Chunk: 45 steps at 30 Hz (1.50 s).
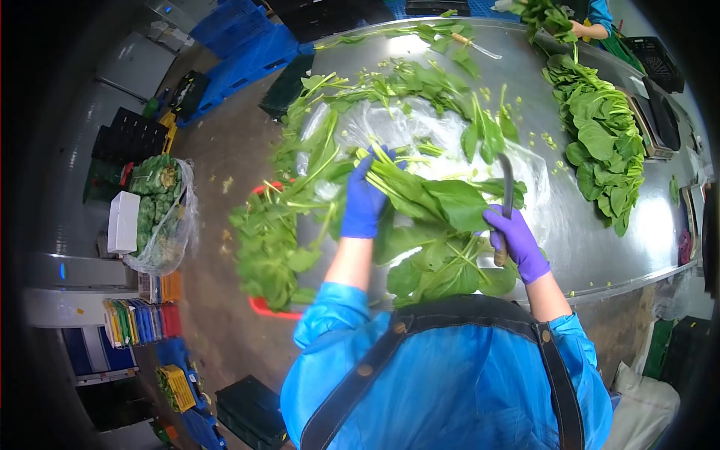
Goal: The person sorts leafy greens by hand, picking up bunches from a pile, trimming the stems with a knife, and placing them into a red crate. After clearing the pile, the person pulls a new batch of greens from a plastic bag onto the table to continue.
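Note:
My left hand (365, 196), in a blue glove, is closed around the stems of a bunch of leafy greens (431, 196) over the metal table. In a purple glove, my right hand (521, 244) grips the wooden handle of a curved knife (508, 176), its dark blade pointing away from me. The leaf tips of the held bunch reach close to my right fingers; whether they touch I cannot tell. More loose greens (442, 270) lie on the table below my hands. Beneath and beyond the bunch is crumpled clear plastic (532, 169), scattered with leaves and stem bits.
A red crate (271, 309) heaped with greens stands at the table's left edge. Stacked leaves (596, 139) form a long row on the right. Another knife (476, 46) lies at the far side. A co-worker's hand (590, 30) holds greens at the top right.

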Available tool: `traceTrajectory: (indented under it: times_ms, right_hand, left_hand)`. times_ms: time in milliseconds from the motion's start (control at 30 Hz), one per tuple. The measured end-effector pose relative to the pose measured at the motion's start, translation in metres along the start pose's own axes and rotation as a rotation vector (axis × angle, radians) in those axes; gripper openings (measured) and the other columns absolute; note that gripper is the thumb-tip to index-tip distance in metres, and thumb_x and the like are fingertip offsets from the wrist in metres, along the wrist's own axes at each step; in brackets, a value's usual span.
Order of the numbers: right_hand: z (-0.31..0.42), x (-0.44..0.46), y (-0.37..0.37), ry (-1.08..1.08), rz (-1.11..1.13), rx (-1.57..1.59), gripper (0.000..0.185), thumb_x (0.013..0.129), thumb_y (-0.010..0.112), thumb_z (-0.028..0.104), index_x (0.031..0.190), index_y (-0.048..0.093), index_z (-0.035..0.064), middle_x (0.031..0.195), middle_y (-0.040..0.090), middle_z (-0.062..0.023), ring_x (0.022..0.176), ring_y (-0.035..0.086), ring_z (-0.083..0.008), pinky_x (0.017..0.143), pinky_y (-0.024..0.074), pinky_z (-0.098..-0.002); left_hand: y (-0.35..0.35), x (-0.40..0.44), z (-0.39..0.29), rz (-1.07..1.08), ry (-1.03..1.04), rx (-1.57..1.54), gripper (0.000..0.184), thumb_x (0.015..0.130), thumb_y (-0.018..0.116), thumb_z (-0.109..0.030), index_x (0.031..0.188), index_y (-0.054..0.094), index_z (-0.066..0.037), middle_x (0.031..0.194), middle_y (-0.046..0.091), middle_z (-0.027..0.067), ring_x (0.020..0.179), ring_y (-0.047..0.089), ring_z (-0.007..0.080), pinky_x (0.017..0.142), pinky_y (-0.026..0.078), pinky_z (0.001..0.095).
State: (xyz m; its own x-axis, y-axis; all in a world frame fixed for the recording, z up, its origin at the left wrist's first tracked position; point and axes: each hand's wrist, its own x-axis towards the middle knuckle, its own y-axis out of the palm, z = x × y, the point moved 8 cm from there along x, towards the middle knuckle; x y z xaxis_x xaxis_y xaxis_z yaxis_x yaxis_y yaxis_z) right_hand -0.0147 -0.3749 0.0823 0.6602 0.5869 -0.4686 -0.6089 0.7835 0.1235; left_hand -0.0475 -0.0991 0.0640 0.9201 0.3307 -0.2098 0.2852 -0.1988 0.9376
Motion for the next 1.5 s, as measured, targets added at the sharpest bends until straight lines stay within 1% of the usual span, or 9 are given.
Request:
traceTrajectory:
  times_ms: [133,233,400,567,733,867,1033,1267,1500]
  right_hand:
    - [0.002,0.006,-0.024,-0.016,-0.164,-0.098,0.037,0.082,0.065,0.026,0.108,0.059,-0.0003,0.079,0.063,-0.0072,0.051,0.054,-0.0103,0.048,0.0428,-0.0219]
    - [0.05,-0.005,-0.035,-0.524,-0.374,-0.378,0.049,0.076,0.07,0.022,0.12,0.056,0.007,0.112,0.062,-0.0097,0.104,0.058,-0.0189,0.09,0.0445,-0.0305]
    - [0.08,-0.011,0.019,-0.791,-0.265,-0.675,0.069,0.068,0.077,0.029,0.127,0.05,0.0063,0.117,0.058,-0.0145,0.108,0.056,-0.0246,0.093,0.0424,-0.0341]
    - [0.036,0.013,0.013,-0.543,-0.12,-0.574,0.08,0.067,0.077,0.031,0.133,0.041,0.0068,0.116,0.058,-0.0152,0.105,0.057,-0.0269,0.091,0.0428,-0.034]
    - [0.027,0.006,-0.037,-0.287,-0.124,0.277,0.054,0.072,0.074,0.016,0.117,0.052,-0.0021,0.094,0.062,-0.0093,0.085,0.058,-0.0134,0.075,0.0479,-0.0269]
    - [0.03,0.002,-0.125,-0.347,-0.257,0.62,0.035,0.077,0.065,0.014,0.106,0.055,-0.0037,0.088,0.063,-0.0104,0.074,0.063,-0.0193,0.068,0.0525,-0.0309]
    - [0.039,0.003,-0.217,-0.464,-0.399,0.631,0.038,0.079,0.064,0.013,0.112,0.054,-0.0034,0.093,0.063,-0.0105,0.082,0.062,-0.0201,0.076,0.0519,-0.0315]
    - [0.038,0.03,-0.175,-0.356,-0.291,0.494,0.039,0.078,0.066,0.016,0.111,0.056,-0.0028,0.089,0.063,-0.009,0.078,0.062,-0.0171,0.072,0.0502,-0.0286]
    - [0.031,0.042,-0.125,-0.299,-0.389,0.414,0.035,0.077,0.068,0.016,0.104,0.057,-0.0043,0.084,0.062,-0.0082,0.073,0.061,-0.0162,0.069,0.0499,-0.0273]
  left_hand:
    - [-0.01,0.006,0.002,-0.072,-0.026,0.019,0.029,0.09,0.05,-0.012,0.117,0.049,-0.003,0.104,0.057,0.0115,0.097,0.055,0.0266,0.091,0.044,0.0436]
    - [-0.015,0.016,0.0,-0.094,0.037,0.206,0.03,0.087,0.057,-0.007,0.116,0.052,-0.004,0.106,0.059,0.0094,0.093,0.058,0.025,0.088,0.046,0.0403]
    - [0.04,0.008,0.065,0.031,-0.085,0.425,0.034,0.086,0.059,-0.008,0.118,0.049,-0.004,0.104,0.058,0.0096,0.096,0.057,0.0229,0.089,0.046,0.0377]
    - [0.055,0.008,0.117,-0.103,-0.235,0.367,0.028,0.089,0.057,-0.015,0.112,0.05,-0.002,0.1,0.057,0.011,0.092,0.058,0.0227,0.083,0.05,0.0359]
    - [0.031,0.043,0.157,0.216,-0.355,0.301,0.037,0.092,0.05,-0.02,0.123,0.045,0.0,0.121,0.053,0.0156,0.108,0.054,0.0268,0.092,0.045,0.0412]
    - [0.039,0.031,0.159,0.14,-0.352,0.488,0.045,0.092,0.047,-0.023,0.13,0.039,0.0,0.129,0.047,0.0181,0.118,0.047,0.0298,0.099,0.039,0.0446]
    - [0.008,0.021,0.159,0.1,-0.467,0.486,0.047,0.092,0.046,-0.024,0.132,0.038,0.0,0.132,0.044,0.0183,0.12,0.046,0.0307,0.101,0.037,0.0428]
    - [0.038,0.012,0.182,0.184,-0.428,0.781,0.043,0.086,0.055,-0.016,0.125,0.046,-0.002,0.123,0.051,0.0132,0.109,0.052,0.0236,0.096,0.041,0.0353]
    - [0.067,-0.012,0.18,0.239,0.189,1.495,0.044,0.063,0.08,-0.023,0.089,0.05,-0.003,0.091,0.048,0.0069,0.085,0.048,0.0186,0.076,0.041,0.0317]
